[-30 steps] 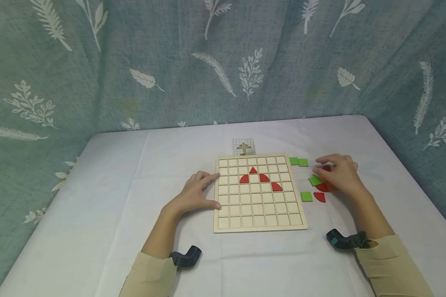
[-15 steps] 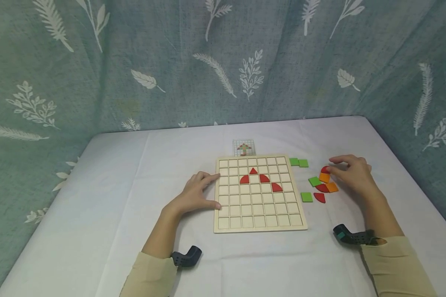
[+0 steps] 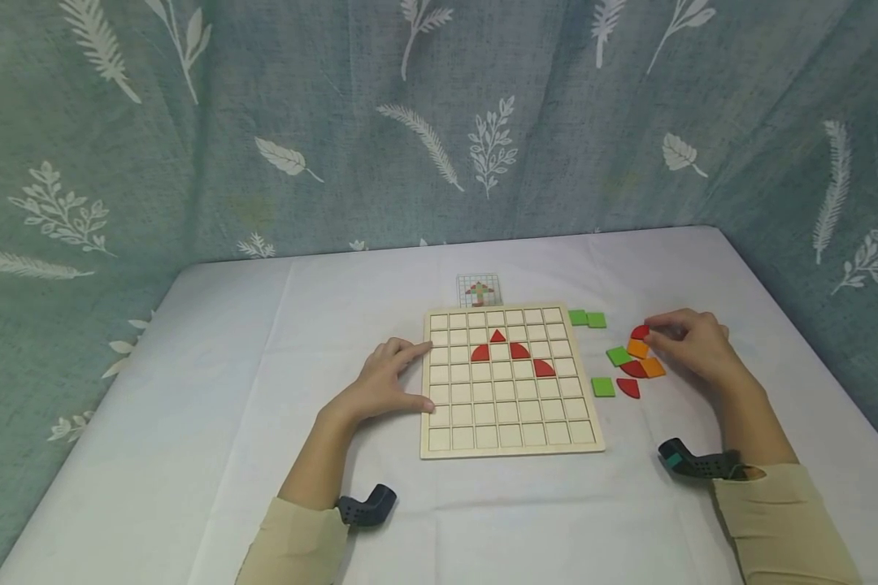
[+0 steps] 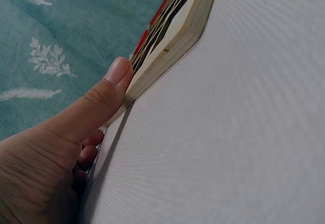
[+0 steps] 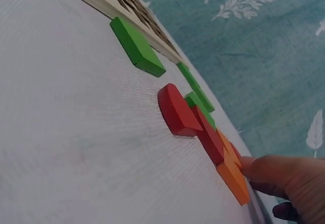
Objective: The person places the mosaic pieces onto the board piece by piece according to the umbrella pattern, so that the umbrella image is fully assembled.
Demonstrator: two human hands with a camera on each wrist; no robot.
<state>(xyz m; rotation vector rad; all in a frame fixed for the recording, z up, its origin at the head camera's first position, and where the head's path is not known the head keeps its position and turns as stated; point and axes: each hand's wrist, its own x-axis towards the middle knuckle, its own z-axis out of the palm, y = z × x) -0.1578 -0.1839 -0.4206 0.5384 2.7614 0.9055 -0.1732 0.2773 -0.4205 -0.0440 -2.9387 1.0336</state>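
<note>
A square wooden grid board (image 3: 508, 414) lies in the middle of the table in the head view. Set in its cells are a red triangle tile (image 3: 497, 335) and several red quarter-circle tiles. My left hand (image 3: 380, 380) touches the board's left edge, thumb and index finger spread apart; in the left wrist view the thumb (image 4: 118, 70) rests at the frame. To the right of the board, my right hand (image 3: 693, 345) pinches a red quarter-circle tile (image 3: 640, 331) between thumb and index finger at the far end of a loose pile. That tile is mostly hidden in the right wrist view.
Near the pinched tile lie orange squares (image 3: 654, 368), a green square (image 3: 618, 357) and red quarter-circles (image 3: 628, 388). Other green squares (image 3: 603, 387) lie along the board's right side. A small pattern card (image 3: 478, 290) sits behind the board. A patterned curtain (image 3: 439, 122) borders the table.
My right hand has moved right from over the pile, uncovering the orange tiles, and its index finger has come down toward the thumb at the red tile. The left hand has stayed put.
</note>
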